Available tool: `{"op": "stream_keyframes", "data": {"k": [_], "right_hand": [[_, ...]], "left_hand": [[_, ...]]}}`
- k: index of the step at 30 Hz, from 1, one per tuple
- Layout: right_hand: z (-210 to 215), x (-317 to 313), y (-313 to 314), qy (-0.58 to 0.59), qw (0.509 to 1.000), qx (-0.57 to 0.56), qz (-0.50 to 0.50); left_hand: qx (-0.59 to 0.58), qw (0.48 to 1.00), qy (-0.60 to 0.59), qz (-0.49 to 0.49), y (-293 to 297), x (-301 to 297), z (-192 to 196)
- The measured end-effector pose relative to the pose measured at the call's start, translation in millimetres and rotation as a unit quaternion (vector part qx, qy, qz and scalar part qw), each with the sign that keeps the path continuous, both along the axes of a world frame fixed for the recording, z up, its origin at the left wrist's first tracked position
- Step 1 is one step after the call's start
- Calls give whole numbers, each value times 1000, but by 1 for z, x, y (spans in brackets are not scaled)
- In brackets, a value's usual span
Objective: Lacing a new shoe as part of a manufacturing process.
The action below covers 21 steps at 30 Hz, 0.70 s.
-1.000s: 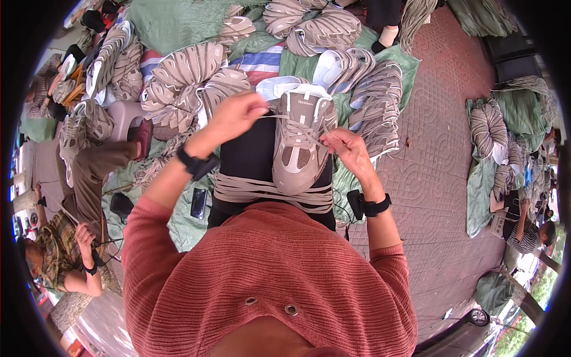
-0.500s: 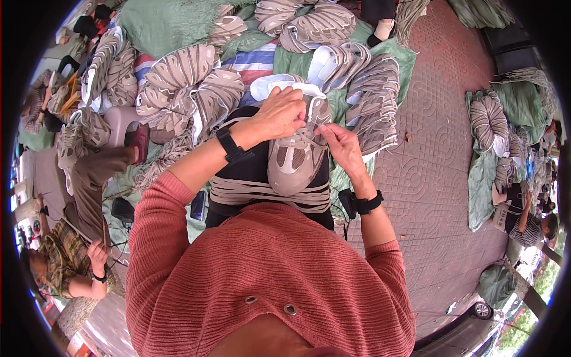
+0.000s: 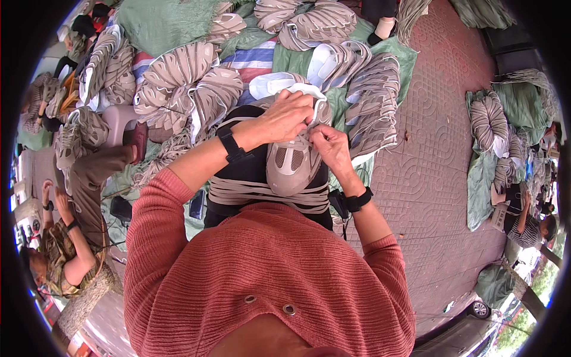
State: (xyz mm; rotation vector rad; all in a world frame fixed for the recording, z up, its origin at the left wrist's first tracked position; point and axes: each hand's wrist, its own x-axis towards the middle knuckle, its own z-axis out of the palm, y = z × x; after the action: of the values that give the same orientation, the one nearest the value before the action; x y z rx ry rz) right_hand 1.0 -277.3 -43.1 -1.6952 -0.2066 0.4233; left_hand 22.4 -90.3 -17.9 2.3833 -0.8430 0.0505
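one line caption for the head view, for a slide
Both hands, left and right, work at the tongue end of a beige mesh sneaker resting on the lap.

Piles of beige shoe uppers (image 3: 178, 83) are crowding the ground ahead and left, a seated co-worker (image 3: 71, 238) is blocking the left, while bare brick paving (image 3: 428, 178) is lying open rightward.

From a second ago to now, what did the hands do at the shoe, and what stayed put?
The left hand moved right, onto the shoe top, meeting the right hand; both now pinch there. The shoe stayed on the lap, the beige laces stayed across the legs.
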Motion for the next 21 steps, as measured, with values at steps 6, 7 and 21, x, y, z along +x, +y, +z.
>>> {"op": "stream_keyframes", "data": {"k": [6, 7, 21], "right_hand": [[15, 31, -15, -242, 913, -329, 11], [14, 39, -15, -241, 912, -330, 10], [23, 50, -16, -316, 924, -153, 151]], "left_hand": [[-62, 998, 16, 16, -2, -2, -8], [-60, 997, 42, 8, -2, -1, -7], [165, 810, -357, 435, 376, 81, 119]]}}
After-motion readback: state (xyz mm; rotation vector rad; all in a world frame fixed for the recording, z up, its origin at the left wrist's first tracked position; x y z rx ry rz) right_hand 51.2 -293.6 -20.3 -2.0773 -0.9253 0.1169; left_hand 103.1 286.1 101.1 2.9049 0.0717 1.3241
